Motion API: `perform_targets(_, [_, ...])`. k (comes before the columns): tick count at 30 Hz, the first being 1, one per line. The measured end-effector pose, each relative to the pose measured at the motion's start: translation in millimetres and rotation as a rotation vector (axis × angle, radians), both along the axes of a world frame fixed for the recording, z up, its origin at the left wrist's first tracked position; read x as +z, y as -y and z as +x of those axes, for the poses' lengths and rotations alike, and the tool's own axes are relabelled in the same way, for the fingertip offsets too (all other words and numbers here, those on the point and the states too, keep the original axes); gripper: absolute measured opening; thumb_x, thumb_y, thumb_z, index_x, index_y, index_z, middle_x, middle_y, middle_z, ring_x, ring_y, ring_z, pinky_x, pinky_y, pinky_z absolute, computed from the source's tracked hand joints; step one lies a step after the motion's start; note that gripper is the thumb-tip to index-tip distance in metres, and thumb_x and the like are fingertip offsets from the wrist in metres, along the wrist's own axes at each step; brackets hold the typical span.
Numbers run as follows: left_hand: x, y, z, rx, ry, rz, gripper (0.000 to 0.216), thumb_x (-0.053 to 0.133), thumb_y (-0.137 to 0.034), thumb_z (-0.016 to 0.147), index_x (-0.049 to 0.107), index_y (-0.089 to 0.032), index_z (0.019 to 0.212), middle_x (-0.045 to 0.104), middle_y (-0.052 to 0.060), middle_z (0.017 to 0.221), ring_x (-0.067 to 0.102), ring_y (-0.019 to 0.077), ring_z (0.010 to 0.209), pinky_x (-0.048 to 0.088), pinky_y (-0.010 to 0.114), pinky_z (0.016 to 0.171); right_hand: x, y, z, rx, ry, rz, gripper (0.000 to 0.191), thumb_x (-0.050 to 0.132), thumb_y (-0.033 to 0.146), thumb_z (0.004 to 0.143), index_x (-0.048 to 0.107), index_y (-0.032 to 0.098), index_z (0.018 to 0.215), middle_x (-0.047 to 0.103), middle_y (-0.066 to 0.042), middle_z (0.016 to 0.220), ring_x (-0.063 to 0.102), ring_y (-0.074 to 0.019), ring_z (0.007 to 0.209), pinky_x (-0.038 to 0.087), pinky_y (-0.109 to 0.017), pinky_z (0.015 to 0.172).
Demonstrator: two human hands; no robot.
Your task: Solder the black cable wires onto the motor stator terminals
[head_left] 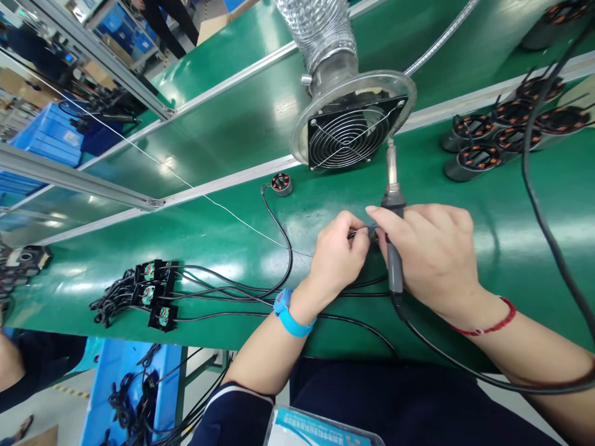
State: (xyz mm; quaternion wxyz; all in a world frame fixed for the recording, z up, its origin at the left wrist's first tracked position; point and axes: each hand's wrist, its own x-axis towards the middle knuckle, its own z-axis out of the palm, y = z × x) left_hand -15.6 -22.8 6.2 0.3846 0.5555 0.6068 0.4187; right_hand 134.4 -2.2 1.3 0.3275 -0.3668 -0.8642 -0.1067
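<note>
My right hand [430,260] is closed around a soldering iron [395,266], whose metal tip points up toward the fan. Its thumb and fingertips reach over to thin wires beside my left hand. Pinched between the fingers of my left hand [341,251] is the end of a black cable [354,233], with a bit of blue wire showing. Something small and round lies under the fingertips, mostly hidden. Thin solder wire [242,220] runs from the upper left down to my left hand. Beyond the hands stands a small round motor stator [281,184] with a black cable attached.
A fume extractor fan [353,133] on a foil duct hangs above the green bench [223,229]. Several stators [474,162] stand at the right. Black housings with circuit boards [149,294] and coiled cables lie left. A blue bin [171,378] is below; another person's arm [9,362] shows far left.
</note>
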Motion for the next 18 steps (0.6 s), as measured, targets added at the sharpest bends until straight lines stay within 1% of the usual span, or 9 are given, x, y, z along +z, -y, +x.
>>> perform_targets(3, [1.9, 1.0, 2.0, 0.027, -0.058, 0.026, 0.027, 0.056, -0.001, 0.083, 0.043, -0.021, 0.068, 0.052, -0.004, 0.069, 0.047, 0.0113, 0.069, 0.038, 0.026, 0.070, 0.7, -0.5, -1.6, 0.030, 0.023, 0.021, 0.033, 0.051, 0.014, 0.100, 0.054, 0.020, 0.132, 0.060, -0.003, 0.075, 0.056, -0.0231, 0.079, 0.037, -0.037, 0.070])
perform_targets(5, [1.3, 1.1, 2.2, 0.052, -0.018, -0.002, 0.027, 0.057, -0.001, 0.083, 0.045, -0.020, 0.069, 0.053, -0.004, 0.069, 0.048, 0.0109, 0.069, 0.039, 0.026, 0.070, -3.1, -1.1, -2.6, 0.046, -0.018, -0.012, 0.031, 0.051, 0.016, 0.100, 0.055, 0.022, 0.130, 0.061, -0.002, 0.075, 0.057, -0.0222, 0.078, 0.037, -0.036, 0.069])
perform_targets(7, [0.2, 0.4, 1.2, 0.076, 0.111, -0.084, 0.022, 0.057, -0.004, 0.085, 0.049, -0.019, 0.072, 0.056, -0.004, 0.069, 0.050, 0.0095, 0.065, 0.040, 0.024, 0.066, -8.8, -0.8, -3.4, 0.058, -0.100, -0.064, 0.026, 0.052, 0.019, 0.101, 0.057, 0.023, 0.126, 0.062, -0.001, 0.075, 0.058, -0.0214, 0.077, 0.039, -0.036, 0.070])
perform_targets(10, [0.5, -2.1, -0.8, 0.118, 0.358, -0.273, 0.018, 0.058, -0.008, 0.088, 0.053, -0.018, 0.074, 0.055, -0.006, 0.061, 0.047, 0.0068, 0.053, 0.038, 0.021, 0.054, -15.8, 1.6, -3.1, 0.106, -0.201, -0.129, 0.023, 0.055, 0.022, 0.100, 0.057, 0.024, 0.122, 0.066, 0.000, 0.075, 0.062, -0.0211, 0.076, 0.045, -0.037, 0.077])
perform_targets(12, [2.5, -3.9, -1.3, 0.143, 0.470, -0.367, 0.019, 0.058, -0.007, 0.088, 0.052, -0.017, 0.073, 0.056, -0.006, 0.059, 0.047, 0.0054, 0.048, 0.037, 0.019, 0.050, -18.3, 2.8, -1.1, 0.115, -0.272, -0.168, 0.031, 0.056, 0.021, 0.099, 0.053, 0.026, 0.129, 0.071, 0.000, 0.081, 0.066, -0.0224, 0.080, 0.048, -0.041, 0.082])
perform_targets(15, [5.7, -5.8, -0.4, 0.167, 0.560, -0.413, 0.019, 0.059, -0.006, 0.087, 0.054, -0.015, 0.071, 0.062, -0.004, 0.062, 0.050, 0.0044, 0.048, 0.041, 0.017, 0.050, -22.2, 1.8, 3.2, 0.060, -0.468, -0.292, 0.047, 0.062, 0.021, 0.095, 0.047, 0.030, 0.140, 0.074, -0.002, 0.094, 0.069, -0.0256, 0.093, 0.050, -0.046, 0.089])
perform_targets(18, [5.8, -6.8, 0.6, 0.170, 0.585, -0.403, 0.018, 0.061, -0.006, 0.085, 0.056, -0.014, 0.071, 0.064, -0.003, 0.062, 0.053, 0.0042, 0.049, 0.042, 0.016, 0.050, -27.6, -1.3, 5.6, 0.010, -0.560, -0.406, 0.048, 0.066, 0.027, 0.093, 0.050, 0.030, 0.138, 0.074, -0.002, 0.096, 0.069, -0.0266, 0.098, 0.050, -0.047, 0.092])
